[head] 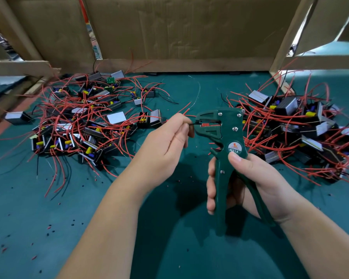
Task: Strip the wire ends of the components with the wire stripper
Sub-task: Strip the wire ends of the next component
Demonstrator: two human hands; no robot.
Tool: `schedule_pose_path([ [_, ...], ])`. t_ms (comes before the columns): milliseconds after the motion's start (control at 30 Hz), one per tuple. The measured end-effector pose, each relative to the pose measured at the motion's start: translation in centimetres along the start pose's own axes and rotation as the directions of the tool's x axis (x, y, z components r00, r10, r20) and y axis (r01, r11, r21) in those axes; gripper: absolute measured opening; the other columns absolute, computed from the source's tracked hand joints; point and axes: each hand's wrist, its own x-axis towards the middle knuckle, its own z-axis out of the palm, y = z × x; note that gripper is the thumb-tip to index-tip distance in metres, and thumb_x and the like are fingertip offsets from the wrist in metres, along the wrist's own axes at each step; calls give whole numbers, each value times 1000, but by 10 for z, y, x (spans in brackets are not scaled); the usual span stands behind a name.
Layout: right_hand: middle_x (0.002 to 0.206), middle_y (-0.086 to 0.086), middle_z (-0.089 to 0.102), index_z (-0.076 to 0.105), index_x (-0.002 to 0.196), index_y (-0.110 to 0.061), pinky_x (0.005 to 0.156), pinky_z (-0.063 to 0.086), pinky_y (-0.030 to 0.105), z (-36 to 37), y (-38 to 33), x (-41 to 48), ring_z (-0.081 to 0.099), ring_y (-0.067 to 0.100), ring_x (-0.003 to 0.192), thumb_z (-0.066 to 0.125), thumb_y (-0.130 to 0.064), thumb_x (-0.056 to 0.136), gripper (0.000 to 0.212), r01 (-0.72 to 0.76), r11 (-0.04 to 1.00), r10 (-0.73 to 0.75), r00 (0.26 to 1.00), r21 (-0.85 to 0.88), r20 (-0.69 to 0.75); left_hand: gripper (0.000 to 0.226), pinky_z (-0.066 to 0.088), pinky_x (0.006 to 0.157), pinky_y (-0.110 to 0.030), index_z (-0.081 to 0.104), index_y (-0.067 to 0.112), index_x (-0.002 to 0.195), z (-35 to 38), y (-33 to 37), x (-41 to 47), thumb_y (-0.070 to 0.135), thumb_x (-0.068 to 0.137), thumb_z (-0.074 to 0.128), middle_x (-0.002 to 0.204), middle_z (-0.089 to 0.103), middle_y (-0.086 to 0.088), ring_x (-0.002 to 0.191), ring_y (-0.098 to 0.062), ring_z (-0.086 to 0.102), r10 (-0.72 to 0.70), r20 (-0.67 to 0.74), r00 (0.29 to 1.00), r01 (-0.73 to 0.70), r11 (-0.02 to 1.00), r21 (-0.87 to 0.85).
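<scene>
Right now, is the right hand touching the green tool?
Touching. The head view shows the right hand with fingers and thumb wrapped round the handles of the wire stripper.

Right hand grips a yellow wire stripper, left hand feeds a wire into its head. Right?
Wrong colour: the wire stripper is dark green, per the head view. The right hand grips it and the left hand feeds a wire into its head.

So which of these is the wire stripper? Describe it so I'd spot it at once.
Find the teal mat with a heap of red-wired components on each side. Between the heaps, the right hand grips the upright wire stripper. It alone is dark green with long handles and a round label, and its head meets the wire that the left hand pinches.
</scene>
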Motion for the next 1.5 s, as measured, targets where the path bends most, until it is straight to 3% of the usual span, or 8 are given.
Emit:
schedule_pose_path([
  [433, 69, 20, 62, 67, 84, -10, 58, 54, 43, 4, 0, -2, 63, 34, 57, 76, -61, 65, 55, -32, 997, 29, 999, 74, 29, 21, 41, 70, -32, 49, 26, 90, 1, 5, 0, 29, 101, 32, 76, 52, 6, 69, -11, 45, 13, 8, 1000, -12, 999, -48],
  [633, 59, 20, 55, 64, 69, -13, 48, 50, 38, 14, 5, 3, 56, 30, 47, 59, -64, 66, 52, -63, 996, 76, 974, 68, -212, 4, 40, 64, -26, 45, 32, 88, 1, 1, -2, 33, 87, 41, 75, 53, 8, 67, -10, 46, -118, 9, 993, 118, 992, 43],
  [800, 55, 13, 51, 58, 64, -15, 45, 45, 31, 15, 8, 8, 49, 25, 41, 63, -63, 64, 49, -71, 994, 98, 924, 85, -370, 53, 37, 69, -13, 34, 29, 125, 5, -5, -2, 15, 75, 46, 90, 51, 9, 80, -4, 47, -218, 125, 968, 201, 970, 137],
  [967, 96, 21, 66, 65, 93, -4, 67, 56, 49, 8, 2, 10, 65, 38, 69, 51, -42, 75, 44, 143, 972, -90, 959, 184, -268, 55, 32, 78, 0, 29, 22, 138, 10, -7, 2, 8, 92, 55, 104, 49, 11, 91, 2, 49, -213, 25, 977, 212, 976, 42],
  [1100, 101, 23, 62, 70, 104, -1, 67, 55, 51, 7, 4, 10, 65, 40, 71, 75, -43, 60, 61, 104, 964, -72, 988, 243, -137, 58, 44, 101, -34, 30, 32, 131, 14, 0, 5, 3, 88, 56, 113, 56, 9, 107, -11, 58, -300, -51, 953, 284, 936, -209],
  [1233, 98, 21, 68, 71, 109, -8, 70, 56, 49, 11, 8, 11, 65, 38, 74, 80, -37, 59, 59, 40, 978, -28, 998, 205, -59, 101, 47, 71, -18, 16, 34, 145, 22, 6, 0, -5, 56, 41, 112, 49, 3, 84, -5, 56, -258, 198, 946, 318, 859, -401],
  [1333, 101, 26, 67, 70, 107, -7, 68, 56, 50, 11, 8, 13, 65, 36, 75, 62, -29, 73, 42, 52, 991, -36, 991, 125, -128, 112, 43, 76, -27, 10, 41, 148, 17, 6, -1, -7, 51, 38, 118, 53, 3, 94, -4, 58, -169, 267, 949, 286, 818, -499],
  [1500, 88, 17, 71, 62, 100, -8, 65, 57, 51, -4, -5, 13, 67, 38, 71, 55, -14, 73, 27, 345, 931, -359, 814, -118, -456, 70, 50, 82, -22, 46, 41, 116, 11, 5, 3, 1, 58, 42, 124, 56, 12, 113, -5, 57, -238, -89, 967, 186, 901, -392],
])
